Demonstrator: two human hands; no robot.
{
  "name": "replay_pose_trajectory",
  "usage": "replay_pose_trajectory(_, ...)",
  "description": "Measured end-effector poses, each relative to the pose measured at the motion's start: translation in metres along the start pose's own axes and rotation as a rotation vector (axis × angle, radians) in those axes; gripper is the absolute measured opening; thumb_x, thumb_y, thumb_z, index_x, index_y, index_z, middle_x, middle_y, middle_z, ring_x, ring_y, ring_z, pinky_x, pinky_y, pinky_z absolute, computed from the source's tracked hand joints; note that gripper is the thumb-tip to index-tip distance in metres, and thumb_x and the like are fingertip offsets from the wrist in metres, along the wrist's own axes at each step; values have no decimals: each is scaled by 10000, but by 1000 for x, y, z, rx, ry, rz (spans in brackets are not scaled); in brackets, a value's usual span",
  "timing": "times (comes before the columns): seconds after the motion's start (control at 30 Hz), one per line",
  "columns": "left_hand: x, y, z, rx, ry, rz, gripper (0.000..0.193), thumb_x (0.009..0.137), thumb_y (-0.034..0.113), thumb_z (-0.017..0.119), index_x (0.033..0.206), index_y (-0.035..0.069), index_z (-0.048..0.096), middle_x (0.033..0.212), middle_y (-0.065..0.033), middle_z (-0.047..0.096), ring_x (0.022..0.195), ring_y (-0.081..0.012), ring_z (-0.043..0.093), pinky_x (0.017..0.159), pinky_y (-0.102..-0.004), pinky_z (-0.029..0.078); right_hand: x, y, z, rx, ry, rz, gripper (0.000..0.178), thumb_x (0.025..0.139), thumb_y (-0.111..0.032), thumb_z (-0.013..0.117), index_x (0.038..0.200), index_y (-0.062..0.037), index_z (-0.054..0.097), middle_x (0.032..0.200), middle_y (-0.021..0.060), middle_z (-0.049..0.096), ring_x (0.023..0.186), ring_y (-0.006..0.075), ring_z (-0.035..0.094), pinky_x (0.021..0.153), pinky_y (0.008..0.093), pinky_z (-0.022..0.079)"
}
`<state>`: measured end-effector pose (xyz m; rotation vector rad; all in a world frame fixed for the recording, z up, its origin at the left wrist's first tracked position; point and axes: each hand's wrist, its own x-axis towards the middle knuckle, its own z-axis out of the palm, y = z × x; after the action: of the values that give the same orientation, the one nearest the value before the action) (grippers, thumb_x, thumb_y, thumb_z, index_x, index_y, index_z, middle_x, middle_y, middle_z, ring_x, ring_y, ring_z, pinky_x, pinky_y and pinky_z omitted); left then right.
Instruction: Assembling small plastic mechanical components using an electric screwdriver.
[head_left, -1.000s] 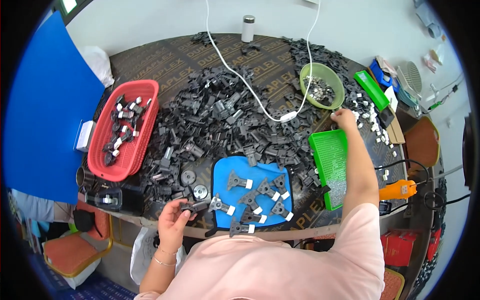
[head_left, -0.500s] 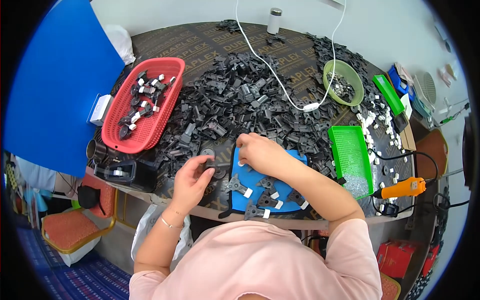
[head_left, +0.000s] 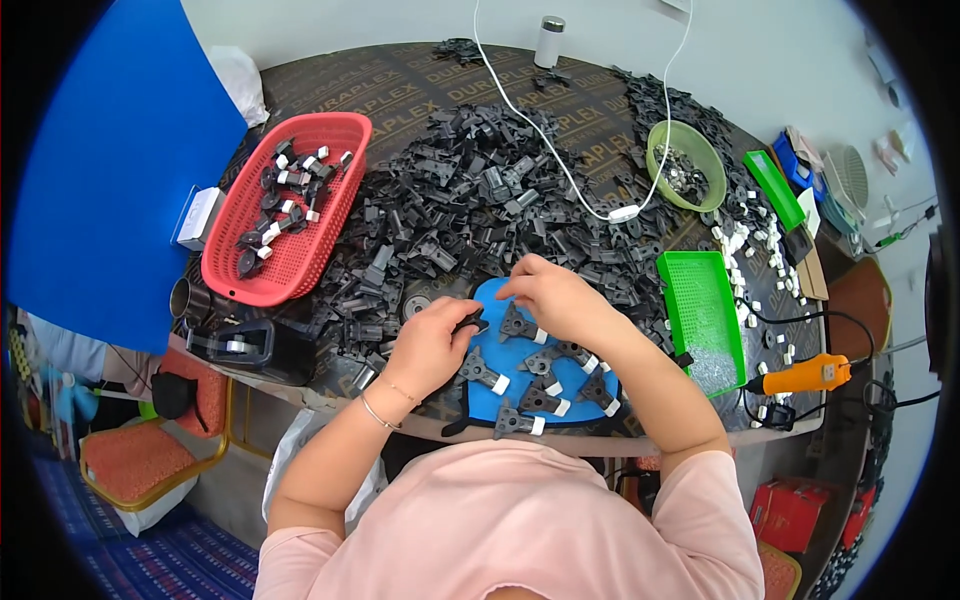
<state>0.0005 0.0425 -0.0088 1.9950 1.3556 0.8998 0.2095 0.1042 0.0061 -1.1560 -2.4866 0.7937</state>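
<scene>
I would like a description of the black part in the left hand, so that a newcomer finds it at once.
On the dark table, find the blue mat at the edge near the person. By the mat's upper left side, the left hand pinches the black part. Unlike the white-ended parts lying on the mat, it is held, and no white end shows on it.

Dark table, lettered top. Big heap of black plastic parts at centre; blue mat near edge; red basket, black boxy device left; green tray, green bowl, loose white pieces right; white canister far edge.
</scene>
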Motion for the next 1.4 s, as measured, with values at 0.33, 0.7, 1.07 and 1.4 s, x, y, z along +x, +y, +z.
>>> replay_pose_trajectory(0.33,13,21,15,543,-158,24,165,748,31,604,912,39,620,788,-129,592,760,-316,614,657,-377,508,-26,13,-9,7,186,169,295,765,-4,581,1035,-105,644,1014,129,560,876,311,607,756,384,504)
replay_pose_trajectory(0.7,32,9,2,444,-220,-127,201,794,95,600,981,23,605,907,-187,635,848,-371,611,726,-448,495,-30,33,-9,147,1,228,227,831,-93,561,1049,-57,613,911,174,653,860,326,629,762,387,493)
replay_pose_trajectory(1.07,52,-7,22,104,-107,-261,230,868,132,569,1072,43,509,789,-204,599,773,-368,597,697,-400,455,-34,68,-44,119,160,368,195,773,-49,566,963,-33,525,863,146,573,828,279,585,725,365,462)
replay_pose_trajectory(1.4,48,-17,29,37,-163,-289,214,864,107,578,1053,35,508,802,-185,601,743,-317,594,686,-365,458,-45,84,-34,-595,138,237,210,643,-240,771,804,-148,672,856,48,547,959,239,536,893,437,375)
